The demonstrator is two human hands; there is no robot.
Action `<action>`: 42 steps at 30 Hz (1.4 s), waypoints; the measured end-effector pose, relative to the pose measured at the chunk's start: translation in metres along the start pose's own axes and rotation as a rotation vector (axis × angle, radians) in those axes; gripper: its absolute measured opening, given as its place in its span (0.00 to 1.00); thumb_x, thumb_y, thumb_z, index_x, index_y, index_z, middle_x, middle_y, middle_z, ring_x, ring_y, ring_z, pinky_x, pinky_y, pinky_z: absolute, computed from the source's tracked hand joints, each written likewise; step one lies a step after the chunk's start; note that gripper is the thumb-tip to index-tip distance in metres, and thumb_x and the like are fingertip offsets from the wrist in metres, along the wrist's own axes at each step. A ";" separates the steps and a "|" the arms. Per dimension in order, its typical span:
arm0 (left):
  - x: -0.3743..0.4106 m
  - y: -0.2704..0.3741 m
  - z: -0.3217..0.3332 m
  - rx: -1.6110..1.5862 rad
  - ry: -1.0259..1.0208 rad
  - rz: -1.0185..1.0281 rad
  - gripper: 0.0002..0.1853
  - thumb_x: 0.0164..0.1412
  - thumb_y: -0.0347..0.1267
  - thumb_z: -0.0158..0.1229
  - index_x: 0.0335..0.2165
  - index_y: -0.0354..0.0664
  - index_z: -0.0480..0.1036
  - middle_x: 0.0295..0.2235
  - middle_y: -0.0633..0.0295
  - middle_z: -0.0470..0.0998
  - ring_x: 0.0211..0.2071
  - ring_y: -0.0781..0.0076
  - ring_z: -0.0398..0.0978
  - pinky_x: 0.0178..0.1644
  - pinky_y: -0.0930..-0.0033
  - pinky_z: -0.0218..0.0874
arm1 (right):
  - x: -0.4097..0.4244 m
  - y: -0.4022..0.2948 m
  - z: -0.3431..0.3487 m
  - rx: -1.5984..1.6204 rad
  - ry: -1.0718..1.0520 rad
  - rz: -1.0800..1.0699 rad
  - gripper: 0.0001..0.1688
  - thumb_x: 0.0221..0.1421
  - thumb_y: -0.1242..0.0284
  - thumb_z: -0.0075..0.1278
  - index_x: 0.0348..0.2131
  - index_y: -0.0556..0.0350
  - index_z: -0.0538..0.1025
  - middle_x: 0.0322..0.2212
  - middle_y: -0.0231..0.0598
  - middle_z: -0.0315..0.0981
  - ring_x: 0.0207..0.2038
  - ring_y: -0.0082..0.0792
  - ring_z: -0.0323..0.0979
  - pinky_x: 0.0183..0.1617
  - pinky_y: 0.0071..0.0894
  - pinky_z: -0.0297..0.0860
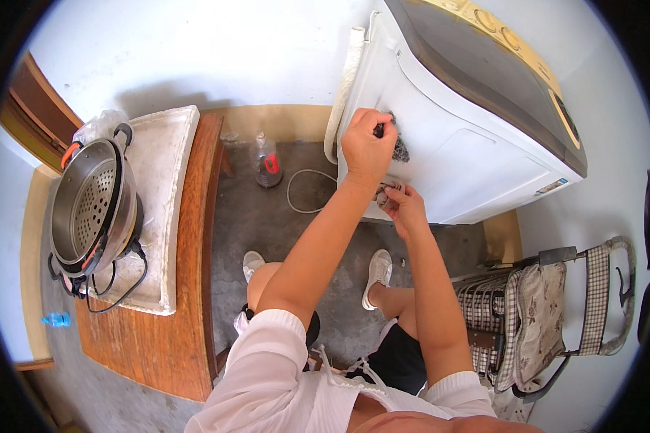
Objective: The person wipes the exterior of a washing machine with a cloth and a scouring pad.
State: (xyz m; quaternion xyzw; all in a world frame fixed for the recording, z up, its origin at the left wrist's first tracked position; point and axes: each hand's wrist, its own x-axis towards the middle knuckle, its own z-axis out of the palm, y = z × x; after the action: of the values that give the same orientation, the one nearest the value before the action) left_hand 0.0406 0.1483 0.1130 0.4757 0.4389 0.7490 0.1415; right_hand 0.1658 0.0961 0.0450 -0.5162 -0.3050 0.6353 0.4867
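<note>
In front of me stands a white washing machine [444,157] with a dark lid. My left hand [367,142] is up against its side panel, fingers curled and pinching a small dark clump [378,130]. A speckled dark grey patch [401,150], which looks like lint, sits on the panel just beside those fingers. Lower down, my right hand [406,207] grips a small, crumpled greyish-white item [383,196] close to the machine's bottom edge. My fingers partly cover that item, and I cannot tell exactly what it is.
At left, a steamer pot [86,205] with a black cord stands on a white tray [165,260] atop a wooden table [197,270]. A plastic bottle [265,162] and a thin looped hose [298,184] are on the floor. A checked shopping trolley [539,319] stands right.
</note>
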 end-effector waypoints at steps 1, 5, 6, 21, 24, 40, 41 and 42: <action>0.006 -0.006 -0.001 0.026 0.001 -0.010 0.04 0.43 0.22 0.57 0.24 0.36 0.75 0.26 0.58 0.74 0.25 0.67 0.72 0.31 0.72 0.64 | 0.000 0.000 0.000 0.009 -0.005 -0.003 0.13 0.49 0.80 0.48 0.37 0.64 0.67 0.31 0.40 0.71 0.29 0.30 0.71 0.35 0.28 0.70; 0.020 -0.024 -0.008 0.061 -0.013 -0.040 0.04 0.43 0.22 0.57 0.23 0.38 0.76 0.26 0.58 0.75 0.24 0.64 0.73 0.28 0.71 0.64 | -0.001 0.003 0.001 0.028 -0.005 -0.007 0.13 0.49 0.80 0.48 0.38 0.64 0.67 0.31 0.40 0.71 0.30 0.29 0.71 0.35 0.29 0.70; 0.016 -0.019 -0.006 0.055 -0.003 -0.035 0.04 0.43 0.22 0.57 0.23 0.38 0.75 0.26 0.58 0.75 0.24 0.64 0.73 0.28 0.71 0.64 | 0.000 0.003 0.001 0.026 -0.001 -0.007 0.13 0.49 0.80 0.48 0.38 0.64 0.67 0.31 0.40 0.71 0.30 0.29 0.71 0.36 0.29 0.70; 0.003 -0.007 0.000 0.039 0.022 0.046 0.03 0.44 0.22 0.56 0.24 0.37 0.74 0.27 0.58 0.74 0.26 0.66 0.72 0.33 0.72 0.64 | -0.001 0.001 -0.004 0.011 -0.022 -0.006 0.14 0.50 0.80 0.48 0.39 0.64 0.68 0.32 0.40 0.71 0.31 0.30 0.71 0.37 0.29 0.69; 0.007 -0.008 0.000 0.083 0.023 0.053 0.03 0.45 0.22 0.57 0.24 0.37 0.75 0.28 0.58 0.74 0.27 0.67 0.73 0.33 0.72 0.64 | 0.000 -0.001 -0.005 0.021 -0.019 0.006 0.15 0.49 0.80 0.48 0.40 0.64 0.67 0.33 0.40 0.71 0.32 0.30 0.71 0.38 0.30 0.70; 0.019 -0.013 -0.006 0.164 0.009 0.071 0.03 0.44 0.22 0.56 0.23 0.38 0.75 0.26 0.58 0.75 0.23 0.62 0.73 0.28 0.70 0.64 | -0.003 -0.003 0.000 0.016 -0.021 -0.014 0.14 0.50 0.79 0.48 0.39 0.62 0.68 0.32 0.40 0.72 0.31 0.30 0.72 0.36 0.29 0.70; 0.016 -0.011 -0.007 0.133 0.018 0.074 0.03 0.44 0.22 0.56 0.23 0.38 0.74 0.25 0.58 0.74 0.23 0.63 0.72 0.27 0.70 0.64 | -0.007 -0.003 0.002 0.009 -0.028 -0.012 0.13 0.50 0.79 0.49 0.38 0.61 0.68 0.31 0.39 0.72 0.31 0.29 0.72 0.36 0.29 0.70; 0.010 -0.005 -0.005 0.097 0.024 0.078 0.03 0.44 0.21 0.56 0.23 0.38 0.74 0.25 0.58 0.74 0.22 0.63 0.72 0.27 0.70 0.64 | -0.008 -0.004 0.002 0.002 -0.031 -0.015 0.13 0.50 0.79 0.49 0.38 0.61 0.68 0.30 0.38 0.72 0.31 0.29 0.72 0.36 0.28 0.70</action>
State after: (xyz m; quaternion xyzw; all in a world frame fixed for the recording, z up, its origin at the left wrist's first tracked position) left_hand 0.0305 0.1548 0.1138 0.4896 0.4577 0.7375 0.0836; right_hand 0.1647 0.0906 0.0524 -0.5035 -0.3159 0.6400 0.4870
